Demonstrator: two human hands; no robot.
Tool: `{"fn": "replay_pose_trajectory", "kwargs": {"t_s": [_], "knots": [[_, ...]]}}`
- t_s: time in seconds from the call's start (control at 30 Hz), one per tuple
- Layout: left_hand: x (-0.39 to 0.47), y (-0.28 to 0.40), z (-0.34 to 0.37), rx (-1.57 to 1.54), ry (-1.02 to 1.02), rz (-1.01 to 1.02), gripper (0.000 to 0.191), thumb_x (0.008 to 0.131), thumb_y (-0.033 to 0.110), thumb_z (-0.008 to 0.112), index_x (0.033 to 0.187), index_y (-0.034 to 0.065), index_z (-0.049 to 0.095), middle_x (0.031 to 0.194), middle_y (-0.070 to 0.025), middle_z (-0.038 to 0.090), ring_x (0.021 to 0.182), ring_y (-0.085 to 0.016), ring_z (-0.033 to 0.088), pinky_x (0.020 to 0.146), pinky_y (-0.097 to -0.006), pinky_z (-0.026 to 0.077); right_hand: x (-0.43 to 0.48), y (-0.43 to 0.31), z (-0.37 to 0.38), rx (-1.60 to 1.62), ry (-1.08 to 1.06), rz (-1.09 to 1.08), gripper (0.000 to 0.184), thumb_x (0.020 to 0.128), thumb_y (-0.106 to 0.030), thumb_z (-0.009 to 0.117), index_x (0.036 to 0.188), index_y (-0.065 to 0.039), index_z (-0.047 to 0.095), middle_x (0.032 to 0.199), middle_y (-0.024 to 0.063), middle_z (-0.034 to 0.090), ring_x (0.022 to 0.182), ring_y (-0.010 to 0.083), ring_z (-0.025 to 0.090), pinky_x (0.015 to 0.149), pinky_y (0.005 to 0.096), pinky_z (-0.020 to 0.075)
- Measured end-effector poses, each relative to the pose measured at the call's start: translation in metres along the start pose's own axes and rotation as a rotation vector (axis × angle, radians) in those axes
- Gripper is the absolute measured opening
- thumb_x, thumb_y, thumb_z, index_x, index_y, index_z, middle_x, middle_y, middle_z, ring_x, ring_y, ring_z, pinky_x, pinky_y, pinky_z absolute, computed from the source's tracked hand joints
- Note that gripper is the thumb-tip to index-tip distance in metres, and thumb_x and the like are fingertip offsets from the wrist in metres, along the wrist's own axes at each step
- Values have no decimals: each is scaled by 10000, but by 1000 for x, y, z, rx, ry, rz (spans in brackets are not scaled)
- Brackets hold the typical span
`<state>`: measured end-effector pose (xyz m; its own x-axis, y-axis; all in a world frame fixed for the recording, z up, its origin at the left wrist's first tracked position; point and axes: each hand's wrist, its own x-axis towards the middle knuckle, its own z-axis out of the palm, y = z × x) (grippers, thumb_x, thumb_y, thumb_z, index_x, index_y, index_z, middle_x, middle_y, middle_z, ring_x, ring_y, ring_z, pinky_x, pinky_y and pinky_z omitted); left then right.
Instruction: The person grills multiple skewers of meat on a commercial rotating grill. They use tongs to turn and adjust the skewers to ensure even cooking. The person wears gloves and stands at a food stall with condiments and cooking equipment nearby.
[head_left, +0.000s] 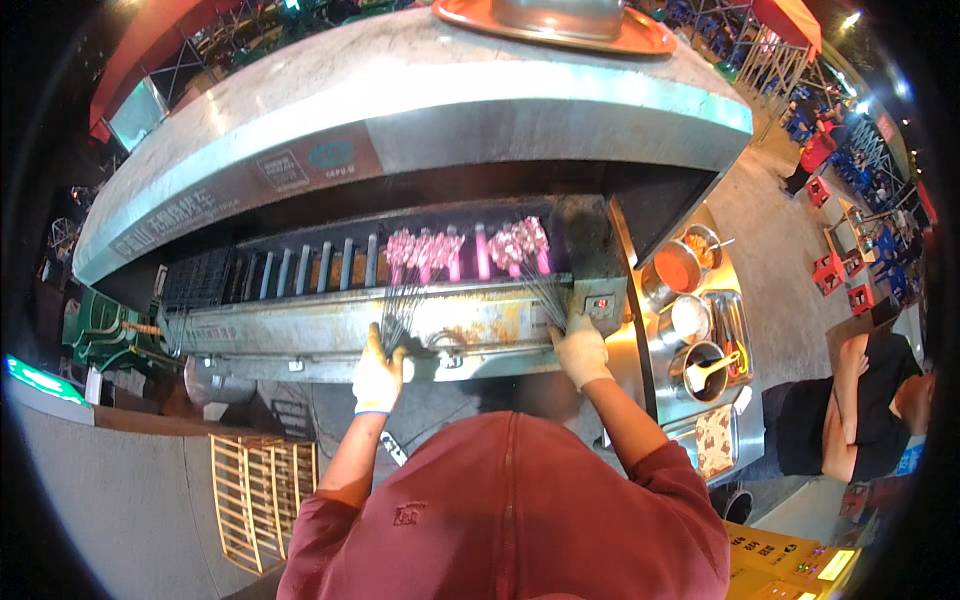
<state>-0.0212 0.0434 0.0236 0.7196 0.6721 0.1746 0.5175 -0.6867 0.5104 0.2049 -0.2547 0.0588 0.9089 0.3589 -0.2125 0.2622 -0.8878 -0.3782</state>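
Note:
Two bunches of raw-looking meat skewers lie over the heating bars of a long metal barbecue grill (495, 321). My left hand (377, 379), in a pale work glove, grips the thin metal sticks of the left bunch (424, 251), its meat fanned out across several bars. In my right hand (583, 351), gloved too, are the stick ends of the right bunch (519, 244), which slants up and to the left. Some bars near the meat glow pink; those to the left look grey. A small red-lit display (600, 303) sits beside my right hand.
A metal hood (450, 112) overhangs the grill, with an orange tray (555, 37) on top. To the right, a side table holds a pot of red sauce (678, 266), a pot with a yellow ladle (701, 371) and other containers. A person in black (862, 405) stands beyond; a wooden rack (262, 499) is lower left.

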Motion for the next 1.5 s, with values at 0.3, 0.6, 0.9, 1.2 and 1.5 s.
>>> {"fn": "replay_pose_trajectory", "kwargs": {"t_s": [0.3,0.6,0.9,1.2,1.5], "knots": [[11,-1,-10,157,-174,2,551,986,197,577,1505,44,471,1102,-316,677,916,-489,671,809,-513,544,8,19,-7,-141,-37,-83,516,1013,-291,515,1484,-83,471,996,245,706,911,419,719,751,528,583],[-16,35,-5,-1472,-352,-612,65,1054,214,572,1046,150,577,670,63,332,482,-43,268,425,-225,233,-1,23,27,1089,-57,-36,408,982,-260,556,1333,-53,581,816,113,660,620,274,607,562,378,482],[-15,46,-1,-2159,-711,-1106,414,1070,370,547,740,179,387,602,70,245,484,-76,258,445,-259,206,-13,15,59,1993,-753,261,156,1056,-267,514,985,-135,555,669,-49,423,481,54,325,414,234,264],[37,35,21,-2161,-780,-859,258,1107,258,459,1285,106,569,699,66,344,507,-43,278,452,-203,250,49,0,66,2066,-896,199,218,1057,-319,551,1133,-119,593,700,-22,504,489,88,393,396,241,323],[-5,37,20,-1623,-643,-668,214,1069,336,552,1196,165,575,741,45,416,564,-72,351,487,-214,290,7,-10,39,1724,-690,406,277,1059,-332,577,1229,-115,608,775,18,583,579,144,527,462,276,422]]}}
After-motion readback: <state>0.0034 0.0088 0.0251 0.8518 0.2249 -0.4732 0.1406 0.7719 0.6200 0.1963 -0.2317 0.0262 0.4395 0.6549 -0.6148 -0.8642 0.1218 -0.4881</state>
